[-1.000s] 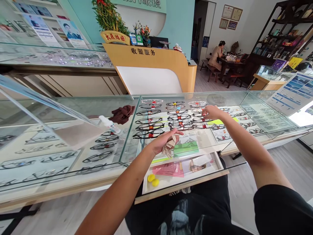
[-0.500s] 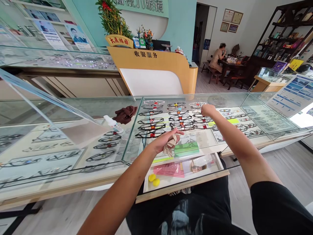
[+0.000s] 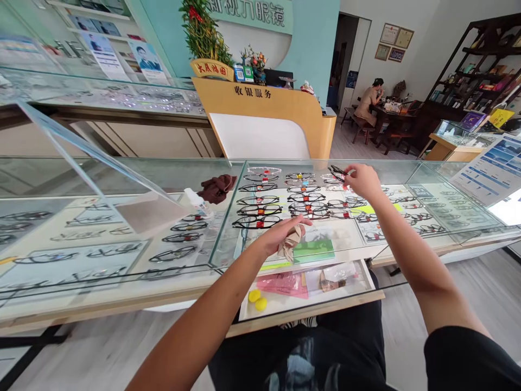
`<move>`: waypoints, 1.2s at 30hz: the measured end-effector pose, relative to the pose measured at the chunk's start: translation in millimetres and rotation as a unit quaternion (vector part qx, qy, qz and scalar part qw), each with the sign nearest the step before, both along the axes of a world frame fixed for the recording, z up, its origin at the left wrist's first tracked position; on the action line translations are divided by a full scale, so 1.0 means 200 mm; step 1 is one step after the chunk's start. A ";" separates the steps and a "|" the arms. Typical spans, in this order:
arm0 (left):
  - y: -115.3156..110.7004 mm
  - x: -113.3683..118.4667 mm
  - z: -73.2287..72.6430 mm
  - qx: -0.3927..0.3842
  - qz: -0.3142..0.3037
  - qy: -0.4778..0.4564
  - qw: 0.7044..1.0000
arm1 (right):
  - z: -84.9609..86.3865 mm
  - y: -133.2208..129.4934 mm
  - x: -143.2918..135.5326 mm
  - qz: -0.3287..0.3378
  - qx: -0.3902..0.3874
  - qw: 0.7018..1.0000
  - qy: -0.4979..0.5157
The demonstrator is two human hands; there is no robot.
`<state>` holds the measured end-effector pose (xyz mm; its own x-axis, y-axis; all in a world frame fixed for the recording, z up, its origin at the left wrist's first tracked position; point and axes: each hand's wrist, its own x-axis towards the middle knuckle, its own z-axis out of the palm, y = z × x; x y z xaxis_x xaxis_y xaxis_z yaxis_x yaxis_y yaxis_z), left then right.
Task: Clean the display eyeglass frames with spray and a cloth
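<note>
My right hand [image 3: 363,181] pinches a dark pair of glasses [image 3: 337,174] above the far right part of the rows on the glass counter. My left hand [image 3: 280,234] holds a beige cloth [image 3: 290,243] over the counter's near side, its fingers pointing right. Left of and beyond that hand lie several glasses in a column, among them a black pair [image 3: 257,222] with a red tag. A middle column of glasses [image 3: 308,210] sits between my two hands. Below the cloth is a green card [image 3: 313,250].
A brown cloth [image 3: 217,188] and a white bottle [image 3: 197,202] rest on the counter left of the rows. An open drawer [image 3: 305,313] by my lap holds pink papers and yellow round cases. A tilted clear stand [image 3: 101,168] rises at left. Another person [image 3: 369,102] sits far back.
My right hand has lifted a dark pair of glasses up from the rows. The left hand keeps the cloth in about the same spot. The view has shifted slightly.
</note>
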<state>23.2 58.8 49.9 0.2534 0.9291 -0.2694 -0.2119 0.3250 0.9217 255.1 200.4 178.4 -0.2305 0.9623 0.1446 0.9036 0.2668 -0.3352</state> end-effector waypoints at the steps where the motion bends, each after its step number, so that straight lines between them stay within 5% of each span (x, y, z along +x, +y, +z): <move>1: 0.00 0.00 0.00 0.006 0.012 0.000 1.000 | -0.02 -0.07 -0.01 0.015 0.024 0.998 0.051; 7: 0.03 0.00 -0.03 0.058 0.107 -0.011 0.993 | -0.30 -0.40 -0.06 0.168 0.035 0.958 0.231; 16: 0.03 0.00 -0.05 0.061 0.194 0.016 0.979 | -0.62 -0.48 -0.13 0.279 0.000 0.917 0.285; 25: 0.01 0.01 0.00 0.072 0.203 0.064 0.974 | -0.63 -0.52 -0.14 0.316 0.008 0.884 0.343; 28: 0.00 0.02 0.02 0.085 0.208 0.061 0.972 | -0.64 -0.50 -0.15 0.272 -0.044 0.865 0.420; 32: -0.01 0.04 0.04 0.089 0.214 0.049 0.972 | -0.66 -0.46 -0.17 0.202 -0.158 0.796 0.548; 36: -0.02 0.06 0.04 0.102 0.211 0.058 0.971 | -0.65 -0.44 -0.17 0.175 -0.259 0.763 0.565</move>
<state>35.1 53.9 58.6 -0.1812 0.9807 -0.0732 -0.1782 0.0404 0.9832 220.6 113.1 49.0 -0.4968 0.8657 0.0622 -0.1380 -0.0080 -0.9904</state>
